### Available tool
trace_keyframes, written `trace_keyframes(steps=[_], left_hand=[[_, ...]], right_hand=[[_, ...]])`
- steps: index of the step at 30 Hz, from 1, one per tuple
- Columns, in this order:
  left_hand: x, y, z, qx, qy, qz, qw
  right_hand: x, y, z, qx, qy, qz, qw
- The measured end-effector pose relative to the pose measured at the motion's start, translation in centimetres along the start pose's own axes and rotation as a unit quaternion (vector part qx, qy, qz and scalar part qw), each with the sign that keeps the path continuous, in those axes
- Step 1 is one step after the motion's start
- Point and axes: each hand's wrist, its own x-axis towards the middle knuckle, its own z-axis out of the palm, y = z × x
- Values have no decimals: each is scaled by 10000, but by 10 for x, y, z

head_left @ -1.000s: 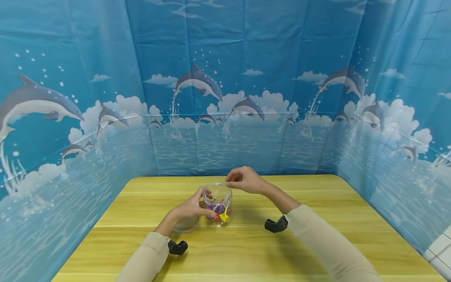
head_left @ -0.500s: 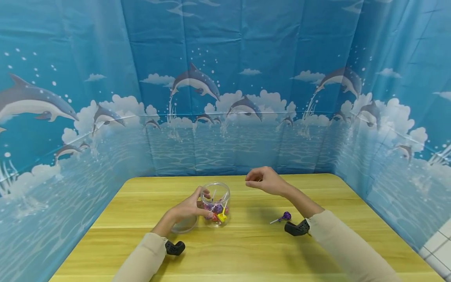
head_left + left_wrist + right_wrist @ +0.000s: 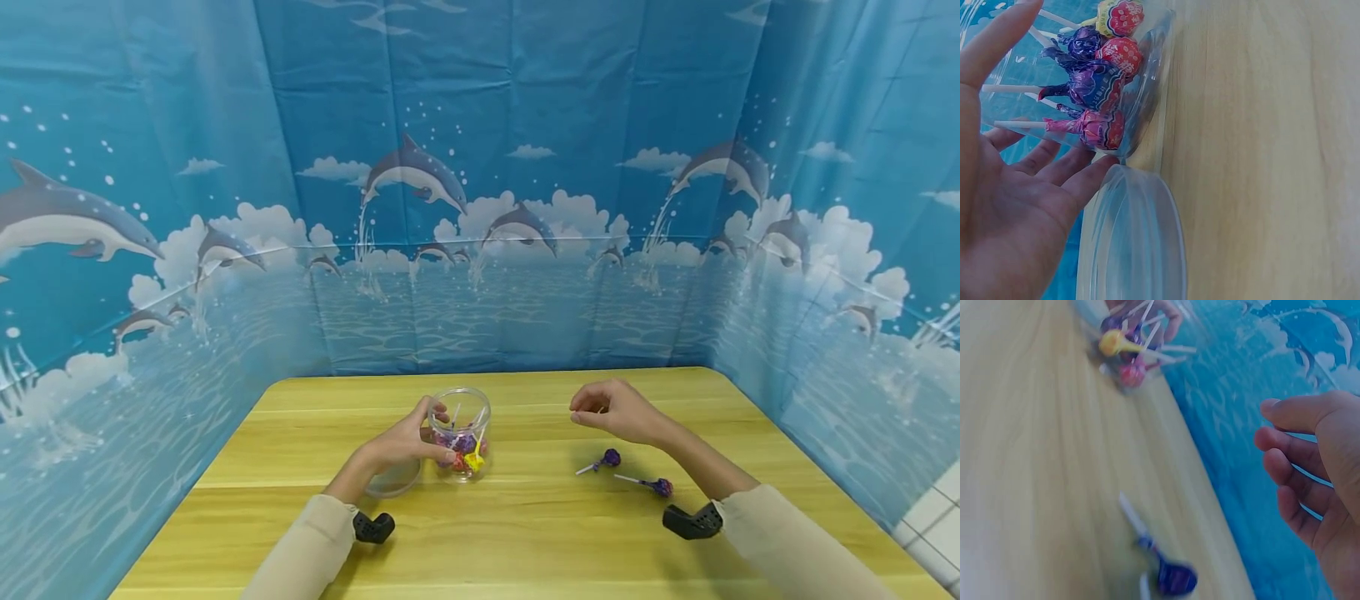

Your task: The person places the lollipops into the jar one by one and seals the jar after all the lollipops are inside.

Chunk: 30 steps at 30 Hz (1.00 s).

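Note:
A clear jar with several wrapped lollipops in it stands on the table, its top uncovered. My left hand grips it from the left, thumb in front and fingers behind. In the left wrist view, purple, red, pink and yellow lollipops show through the jar wall. My right hand hovers right of the jar with fingers loosely bent; the right wrist view shows nothing in it. Below this hand lie a purple lollipop and a purple-and-red lollipop, apart from each other.
A round translucent lid lies on the wooden table just left of the jar, partly under my left hand; the left wrist view shows its rim. A blue dolphin-print curtain surrounds the table's back and sides.
My right hand has moved from the jar's rim out to the right. Two lollipops have come into view on the table there. My left hand stays on the jar.

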Motion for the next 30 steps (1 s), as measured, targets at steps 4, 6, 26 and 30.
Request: trace_keyframes(steps=[4,6,26,30], left_hand=[[0,-1,0,44,10,-2,10000],[0,-2,0,42,17,-42,10000],[1,-2,-1,83,116,-104,9998],[1,-2,-1,94,102,-82,9999]], right_hand=[[-24,14,-2,-33,21,52,10000],[-36,22,-2,-41,30,119,9999],[-90,71,11,-230,-325,339,9986],[-88,70,10,-166,-439,372,9982]])
